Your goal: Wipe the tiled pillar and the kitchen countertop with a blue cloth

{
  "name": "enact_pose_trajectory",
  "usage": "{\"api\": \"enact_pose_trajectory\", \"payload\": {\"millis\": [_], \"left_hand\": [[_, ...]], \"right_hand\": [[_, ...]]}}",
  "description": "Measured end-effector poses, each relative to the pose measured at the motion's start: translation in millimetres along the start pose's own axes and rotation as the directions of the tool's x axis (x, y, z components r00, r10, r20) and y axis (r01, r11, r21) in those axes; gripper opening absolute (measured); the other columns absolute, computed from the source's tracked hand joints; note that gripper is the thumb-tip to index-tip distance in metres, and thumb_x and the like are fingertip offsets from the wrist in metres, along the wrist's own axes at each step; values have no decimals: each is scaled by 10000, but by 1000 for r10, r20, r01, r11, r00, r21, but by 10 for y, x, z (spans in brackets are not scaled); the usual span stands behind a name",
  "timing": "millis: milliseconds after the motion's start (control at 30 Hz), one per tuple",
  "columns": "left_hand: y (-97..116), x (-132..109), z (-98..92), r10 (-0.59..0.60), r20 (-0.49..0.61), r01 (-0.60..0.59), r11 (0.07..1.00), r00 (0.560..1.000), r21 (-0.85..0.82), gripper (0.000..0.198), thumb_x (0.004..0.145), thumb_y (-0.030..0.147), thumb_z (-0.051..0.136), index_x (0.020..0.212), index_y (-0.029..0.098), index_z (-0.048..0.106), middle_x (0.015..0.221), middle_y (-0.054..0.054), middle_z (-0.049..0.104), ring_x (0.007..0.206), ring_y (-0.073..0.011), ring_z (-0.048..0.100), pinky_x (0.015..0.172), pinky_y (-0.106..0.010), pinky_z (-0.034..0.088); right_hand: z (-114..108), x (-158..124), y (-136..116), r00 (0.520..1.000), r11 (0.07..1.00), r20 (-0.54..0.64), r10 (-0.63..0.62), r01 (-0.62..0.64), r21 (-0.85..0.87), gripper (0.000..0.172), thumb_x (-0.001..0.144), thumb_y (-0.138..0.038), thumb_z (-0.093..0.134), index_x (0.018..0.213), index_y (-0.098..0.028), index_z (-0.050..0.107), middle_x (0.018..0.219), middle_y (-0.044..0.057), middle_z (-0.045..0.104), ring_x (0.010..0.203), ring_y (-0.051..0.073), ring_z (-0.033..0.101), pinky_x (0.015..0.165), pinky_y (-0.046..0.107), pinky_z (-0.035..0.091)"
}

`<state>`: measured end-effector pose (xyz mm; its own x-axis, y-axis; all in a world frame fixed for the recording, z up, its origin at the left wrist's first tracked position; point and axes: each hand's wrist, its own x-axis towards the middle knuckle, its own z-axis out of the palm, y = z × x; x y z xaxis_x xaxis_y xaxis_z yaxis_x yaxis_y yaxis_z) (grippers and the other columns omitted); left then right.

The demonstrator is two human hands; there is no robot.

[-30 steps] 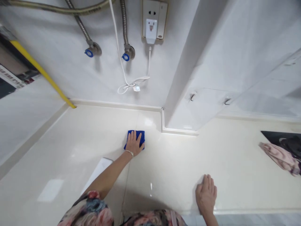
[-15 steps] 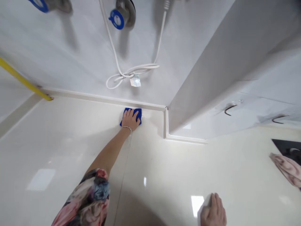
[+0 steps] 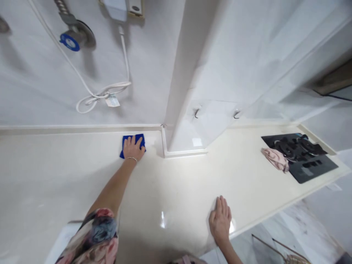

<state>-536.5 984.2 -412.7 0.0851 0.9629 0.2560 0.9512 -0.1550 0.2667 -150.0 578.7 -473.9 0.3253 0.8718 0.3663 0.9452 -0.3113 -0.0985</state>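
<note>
A blue cloth [image 3: 141, 139] lies on the pale, glossy countertop [image 3: 189, 183], close to the low rim along the wall. My left hand [image 3: 133, 148] presses down on it with the fingers spread, and cloth shows on both sides of the hand. A thin bracelet circles that wrist, below a flowered sleeve. Nearer the front edge, my right hand [image 3: 220, 220] rests flat on the counter, its fingers stretched out side by side. Nothing shows in that hand.
A boxed-out wall column [image 3: 189, 121] with two small hooks juts onto the counter. Right of it are a black gas hob [image 3: 313, 168] and a crumpled pink cloth [image 3: 275, 159]. A looped white cord [image 3: 110, 90] hangs beside a blue-handled valve [image 3: 72, 41].
My view has swung right, bringing the whole hob into sight. My left hand and the blue cloth have slid nearer the column and slightly away from the wall rim.
</note>
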Motion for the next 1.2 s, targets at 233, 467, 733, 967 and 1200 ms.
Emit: {"api": "enact_pose_trajectory", "payload": {"millis": [233, 467, 733, 967, 1200], "left_hand": [[945, -503, 43, 116, 145, -117, 993, 983, -3, 616, 902, 366, 491, 1493, 223, 589, 1627, -118, 451, 1532, -358, 352, 1294, -545, 197], [1042, -1129, -135, 168, 158, -177, 983, 973, 47, 603, 903, 328, 517, 1489, 210, 593, 1608, -130, 471, 1522, -362, 370, 1293, -547, 219], [1134, -1981, -255, 448, 166, -442, 894, 879, -75, 598, 870, 297, 570, 1464, 244, 622, 1584, -126, 500, 1514, -375, 390, 1289, -581, 255], [869, -1901, -273, 571, 162, -553, 820, 805, -145, 567, 890, 322, 549, 1448, 263, 634, 1597, -118, 487, 1518, -368, 386, 1272, -590, 306], [600, -1405, -283, 399, 157, -389, 916, 903, -93, 571, 890, 329, 578, 1456, 273, 626, 1595, -111, 487, 1515, -360, 388, 1286, -576, 282]], "right_hand": [[-31, 52, -91, 996, 995, 26, 79, -78, -62, 601, 960, -218, 315, 1521, -53, 453, 1588, 193, 469, 1527, 293, 347, 1255, 503, 249], [-50, 91, -147, 987, 989, 75, 140, -136, -48, 604, 945, -216, 324, 1501, -51, 491, 1617, 180, 443, 1545, 280, 313, 1274, 485, 196], [-145, 161, -227, 973, 984, 152, 177, -170, -56, 606, 951, -199, 345, 1520, -41, 481, 1639, 183, 411, 1554, 303, 291, 1274, 490, 187], [-127, 131, -156, 980, 987, 122, 158, -152, -61, 591, 969, -194, 320, 1516, -41, 482, 1631, 170, 426, 1551, 286, 294, 1282, 479, 185], [-45, 2, -60, 994, 995, 46, 101, -101, -2, 616, 995, -274, 253, 1506, -10, 475, 1593, 198, 463, 1541, 303, 315, 1271, 517, 229]]}}
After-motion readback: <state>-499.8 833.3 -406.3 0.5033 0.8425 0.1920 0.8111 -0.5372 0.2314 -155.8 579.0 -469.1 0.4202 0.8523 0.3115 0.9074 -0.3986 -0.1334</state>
